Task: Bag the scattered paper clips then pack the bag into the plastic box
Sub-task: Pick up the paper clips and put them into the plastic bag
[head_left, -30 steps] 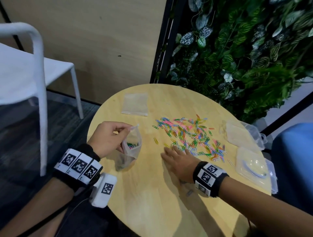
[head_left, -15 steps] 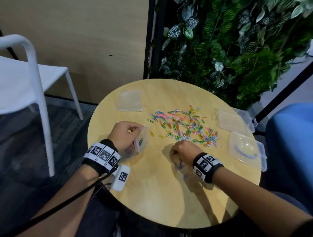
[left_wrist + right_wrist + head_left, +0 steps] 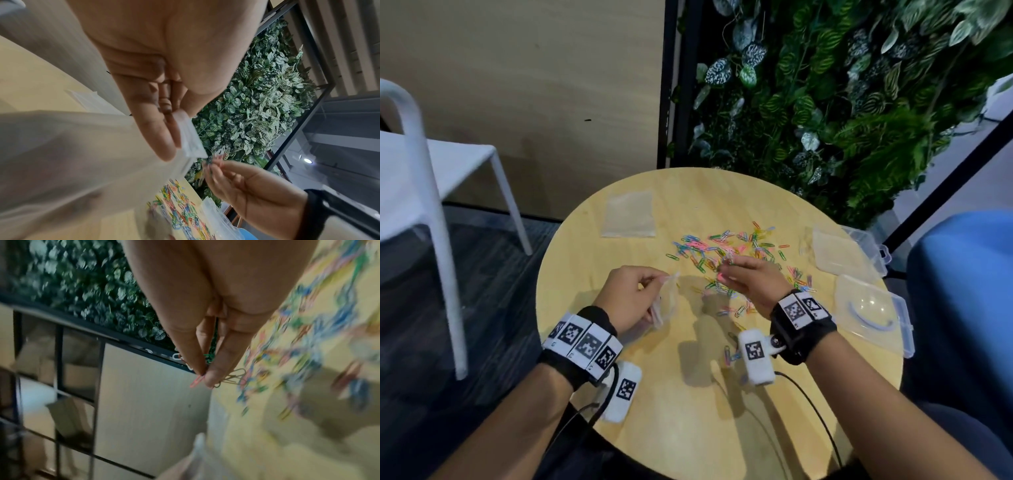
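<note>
Mid-bagging: the left hand (image 3: 627, 298) pinches the clear bag (image 3: 667, 301) by its mouth above the counter (image 3: 688, 394); the right hand (image 3: 751, 282) pinches a few paper clips (image 3: 207, 369), needing a short carry into the bag; the plastic box (image 3: 873, 317) waits at right.

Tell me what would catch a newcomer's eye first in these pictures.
Probably the bright scatter of colored paper clips across the middle of the round wooden table. Just in front of it, the right hand pinches a few clips beside the clear bag that the left hand holds. Behind the table rises a leafy green wall.
</note>
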The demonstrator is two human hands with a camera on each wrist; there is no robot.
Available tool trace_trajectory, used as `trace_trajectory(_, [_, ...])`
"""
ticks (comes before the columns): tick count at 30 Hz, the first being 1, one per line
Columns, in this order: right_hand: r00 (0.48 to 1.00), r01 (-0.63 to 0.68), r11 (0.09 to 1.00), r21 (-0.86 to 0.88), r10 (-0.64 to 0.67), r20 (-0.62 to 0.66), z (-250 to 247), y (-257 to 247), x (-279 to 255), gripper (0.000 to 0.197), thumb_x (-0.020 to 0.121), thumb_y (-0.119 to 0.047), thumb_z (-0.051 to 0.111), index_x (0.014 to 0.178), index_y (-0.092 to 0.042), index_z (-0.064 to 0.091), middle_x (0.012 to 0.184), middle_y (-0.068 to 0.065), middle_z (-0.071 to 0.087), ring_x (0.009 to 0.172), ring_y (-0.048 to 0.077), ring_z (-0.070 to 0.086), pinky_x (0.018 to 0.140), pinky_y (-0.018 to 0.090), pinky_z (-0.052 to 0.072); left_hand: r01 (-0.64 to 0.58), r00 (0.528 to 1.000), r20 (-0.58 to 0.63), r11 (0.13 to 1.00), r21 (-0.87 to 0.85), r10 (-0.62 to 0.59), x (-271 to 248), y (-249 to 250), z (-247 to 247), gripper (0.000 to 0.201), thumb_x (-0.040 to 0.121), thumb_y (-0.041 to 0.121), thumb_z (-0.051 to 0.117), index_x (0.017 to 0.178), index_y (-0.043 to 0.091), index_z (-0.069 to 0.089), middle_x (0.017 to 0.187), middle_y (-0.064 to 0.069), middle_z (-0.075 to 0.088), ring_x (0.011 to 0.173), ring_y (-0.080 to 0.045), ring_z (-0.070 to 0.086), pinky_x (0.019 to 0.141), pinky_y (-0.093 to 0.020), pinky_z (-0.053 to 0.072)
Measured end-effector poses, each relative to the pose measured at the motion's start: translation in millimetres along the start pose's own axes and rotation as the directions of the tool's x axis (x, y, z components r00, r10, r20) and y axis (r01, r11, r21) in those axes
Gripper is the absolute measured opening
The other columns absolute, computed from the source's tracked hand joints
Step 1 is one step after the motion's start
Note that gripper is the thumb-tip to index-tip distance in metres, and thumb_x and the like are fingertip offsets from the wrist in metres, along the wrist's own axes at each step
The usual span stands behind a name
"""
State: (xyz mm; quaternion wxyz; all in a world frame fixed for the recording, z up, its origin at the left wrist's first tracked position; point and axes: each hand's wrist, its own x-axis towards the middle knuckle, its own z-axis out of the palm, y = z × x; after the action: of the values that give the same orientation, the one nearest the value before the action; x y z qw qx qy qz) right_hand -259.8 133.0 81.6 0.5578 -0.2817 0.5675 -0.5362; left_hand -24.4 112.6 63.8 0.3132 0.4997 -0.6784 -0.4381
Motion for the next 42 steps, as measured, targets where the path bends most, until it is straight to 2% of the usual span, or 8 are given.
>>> trace_trajectory(6, [0.955,-0.163,0.981,0.102,0.13,0.268,57.6,15.6,-14.0,0.008,0.085,0.011,0.059,0.085,0.004,0.063,0.084,0.016,0.067,0.073,0.016,0.07,0.073,0.022,0.059,0.033,0.999,-0.013,0.998,-0.053,-0.033,1.3,0.8,-1.3,0.022,0.099,0.013,0.055,0.108,0.009,0.074,0.091,-0.012,0.075,0.063,-0.03,0.073,0.053,-0.033,0.061])
trace_trajectory(12, [0.968,0.024,0.972,-0.232,0.035,0.249,79.7,38.6,-10.1,0.019,0.089,0.006,0.056,0.083,-0.005,0.07,0.08,0.011,0.068,0.069,0.015,0.066,0.076,0.026,0.058,0.058,0.998,-0.009,0.994,-0.09,-0.059,1.0,-1.3,-5.6,0.019,0.098,0.016,0.057,0.106,0.014,0.074,0.091,-0.011,0.074,0.061,-0.027,0.074,0.055,-0.043,0.062])
trace_trajectory(18, [0.891,0.453,0.339,-0.824,-0.134,0.435,83.1,23.8,-10.6,0.022,0.079,-0.002,0.055,0.083,-0.009,0.076,0.077,0.011,0.073,0.074,0.023,0.065,0.07,0.03,0.053,0.095,0.995,0.016,0.988,-0.12,-0.094,0.2,2.9,-5.9,0.019,0.098,0.016,0.057,0.108,0.013,0.074,0.077,0.008,0.072,0.057,-0.027,0.074,0.059,-0.043,0.063])
trace_trajectory(21, [0.883,0.47,0.317,-0.824,-0.155,0.444,79.2,9.5,-13.5,0.028,0.085,-0.003,0.054,0.099,-0.013,0.077,0.095,0.006,0.075,0.086,0.016,0.067,0.076,0.015,0.045,0.093,0.996,0.019,0.989,-0.115,-0.091,-0.4,6.3,-4.6,0.02,0.099,0.015,0.056,0.11,0.014,0.072,0.085,0.0,0.072,0.056,-0.026,0.074,0.058,-0.041,0.063])
trace_trajectory(25, [0.927,0.375,0.553,-0.744,-0.222,0.302,41.0,-10.9,-22.2,0.017,0.085,-0.014,0.067,0.1,-0.017,0.074,0.086,0.001,0.074,0.071,0.015,0.07,0.07,0.032,0.06,0.071,0.997,-0.002,0.993,-0.095,-0.072,-1.2,5.6,-7.7,0.02,0.098,0.016,0.056,0.109,0.016,0.073,0.086,0.005,0.071,0.056,-0.029,0.073,0.057,-0.045,0.062])
trace_trajectory(29, [0.998,0.037,0.121,-0.992,0.05,0.043,-31.2,8.2,-43.6,0.088,0.064,-0.046,0.083,0.139,-0.022,0.043,0.119,0.005,0.058,0.09,0.022,0.065,0.078,0.037,0.056,0.066,0.998,-0.003,0.995,-0.076,-0.066,-3.0,8.4,-11.4,0.02,0.098,0.015,0.057,0.11,0.017,0.073,0.087,0.005,0.07,0.055,-0.026,0.073,0.054,-0.037,0.062])
trace_trajectory(32, [0.961,-0.066,0.002,-0.998,0.268,-0.063,-52.1,36.0,-68.6,0.117,0.055,-0.059,0.082,0.146,-0.011,0.027,0.136,0.011,0.04,0.111,0.029,0.055,0.085,0.038,0.054,0.042,0.999,-0.008,0.998,-0.043,-0.043,-2.4,7.0,-13.3,0.02,0.098,0.016,0.057,0.109,0.018,0.074,0.09,0.002,0.071,0.058,-0.026,0.074,0.053,-0.036,0.062])
trace_trajectory(42, [0.998,-0.056,0.271,-0.961,0.037,-0.047,-18.5,66.3,-24.1,0.083,0.061,-0.04,0.082,0.133,-0.017,0.048,0.125,0.009,0.046,0.096,0.021,0.055,0.078,0.026,0.049,0.035,0.999,-0.017,0.999,-0.041,-0.035,-3.8,6.0,-12.2,0.02,0.097,0.015,0.059,0.094,0.03,0.071,0.099,-0.009,0.074,0.066,-0.027,0.074,0.058,-0.037,0.062])
